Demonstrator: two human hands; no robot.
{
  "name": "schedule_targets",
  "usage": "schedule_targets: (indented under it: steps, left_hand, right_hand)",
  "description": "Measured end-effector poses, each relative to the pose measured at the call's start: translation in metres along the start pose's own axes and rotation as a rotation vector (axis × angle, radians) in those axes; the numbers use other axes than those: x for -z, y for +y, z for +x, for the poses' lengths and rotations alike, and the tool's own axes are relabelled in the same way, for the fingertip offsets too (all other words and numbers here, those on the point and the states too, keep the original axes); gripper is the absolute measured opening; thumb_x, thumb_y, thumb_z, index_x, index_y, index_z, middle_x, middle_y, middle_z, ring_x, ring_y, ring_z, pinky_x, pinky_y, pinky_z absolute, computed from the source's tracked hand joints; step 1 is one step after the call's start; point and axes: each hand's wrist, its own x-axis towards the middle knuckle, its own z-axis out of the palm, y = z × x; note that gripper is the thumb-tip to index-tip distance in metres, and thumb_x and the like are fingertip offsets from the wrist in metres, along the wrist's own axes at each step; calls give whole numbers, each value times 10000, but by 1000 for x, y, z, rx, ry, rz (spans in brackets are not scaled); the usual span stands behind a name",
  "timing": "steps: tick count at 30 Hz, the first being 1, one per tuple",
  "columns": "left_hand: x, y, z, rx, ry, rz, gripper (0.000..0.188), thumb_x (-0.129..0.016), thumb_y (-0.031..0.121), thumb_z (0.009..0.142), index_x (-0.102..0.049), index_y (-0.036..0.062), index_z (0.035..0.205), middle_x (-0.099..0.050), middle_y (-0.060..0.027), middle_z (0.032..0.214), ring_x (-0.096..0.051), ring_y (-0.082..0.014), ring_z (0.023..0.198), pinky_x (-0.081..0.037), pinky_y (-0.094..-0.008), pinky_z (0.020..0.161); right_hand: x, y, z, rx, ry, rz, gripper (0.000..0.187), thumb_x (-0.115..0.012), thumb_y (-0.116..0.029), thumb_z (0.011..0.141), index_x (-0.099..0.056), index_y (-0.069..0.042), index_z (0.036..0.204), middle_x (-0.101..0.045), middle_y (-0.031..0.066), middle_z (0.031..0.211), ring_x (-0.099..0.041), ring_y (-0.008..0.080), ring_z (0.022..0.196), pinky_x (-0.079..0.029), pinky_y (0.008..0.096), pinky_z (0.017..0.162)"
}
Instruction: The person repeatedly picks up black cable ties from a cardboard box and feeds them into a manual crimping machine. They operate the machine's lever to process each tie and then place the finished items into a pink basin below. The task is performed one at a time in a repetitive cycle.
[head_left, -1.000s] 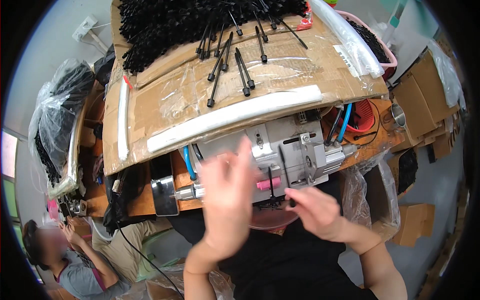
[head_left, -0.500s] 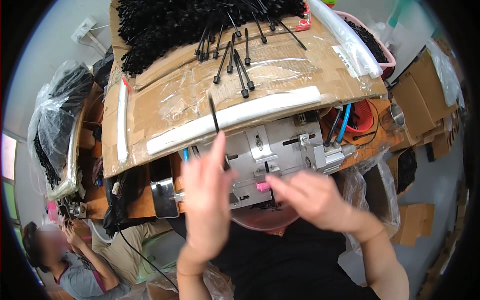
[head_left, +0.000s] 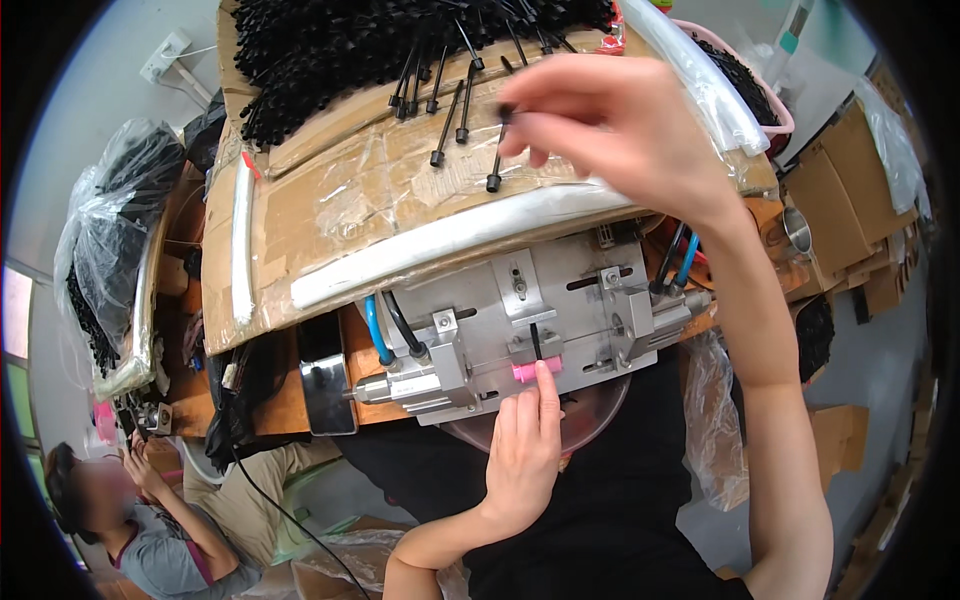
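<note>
My two bare forearms entering from the lower edge, no sleeves, watch or gloves that I can see, left hand [head_left: 522, 455] and right hand [head_left: 625, 120] ringless as far as the fisheye shows, plain black fabric garment [head_left: 600, 520] over my torso

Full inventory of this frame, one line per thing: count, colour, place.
cardboard sheet: one, brown, taped over, above the metal fixture
black pins: large heap, black, top of the cardboard; several loose ones lower down
white strip: one, white, along the cardboard's lower edge
metal fixture: one, silver, centre, under the cardboard edge
pink block: one, pink, front of the fixture, a black pin upright above it
blue hoses: two seen, blue, left and right of the fixture
plastic bag: one, clear, dark parts inside, far left
cardboard boxes: several, brown, right
another person: one, lower left
left hand: fingertip at the pink block
right hand: pinching one loose pin over the cardboard
</note>
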Motion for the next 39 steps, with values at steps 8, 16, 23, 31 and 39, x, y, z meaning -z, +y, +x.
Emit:
schedule_targets:
  steps: [8, 16, 23, 31, 39]
  left_hand:
    - [73, -41, 82, -61, 329, -95, 414, -657, -16, 815, -601, 47, 1220, -552, -138, 943, -545, -288, 903, -458, -395, 791]
    - [92, -106, 194, -48, 153, -210, 201, -695, 3, 806, -646, 26, 1000, -634, -110, 893, -603, -212, 743, -507, -331, 732]
    - [92, -104, 169, 5, 206, -254, 160, -705, -25, 780, -654, -15, 931, -619, -105, 847, -619, -192, 714, -511, -300, 697]
    - [97, -100, 151, 84, 370, -183, 126, -679, -37, 793, -653, -15, 915, -618, -113, 854, -596, -185, 692, -490, -300, 672]
    - [98, -87, 83, 25, 429, -112, 398, -693, -37, 777, -620, 7, 1165, -602, -129, 919, -570, -279, 849, -462, -371, 766]
  right_hand:
    - [-41, -32, -174, -103, 6, -21, 444, -737, 122, 705, -625, 72, 1131, -723, 163, 909, -717, 212, 735, -585, 295, 626]
    - [-113, -21, -221, -131, 3, -296, 575, -752, 73, 720, -566, 77, 1264, -672, 130, 803, -672, 227, 671, -528, 291, 582]
    - [-88, -32, -202, -151, -178, -402, 547, -667, -15, 807, -516, 39, 1330, -658, 84, 827, -652, 192, 672, -510, 302, 566]
    - [-27, 15, -27, -40, 202, -783, 183, -650, -177, 896, -576, -51, 1006, -634, 153, 812, -645, 336, 747, -486, 433, 630]
    - [-28, 37, 21, -125, -333, -744, 218, -664, -126, 849, -583, -42, 1034, -667, 172, 900, -630, 385, 867, -483, 467, 752]
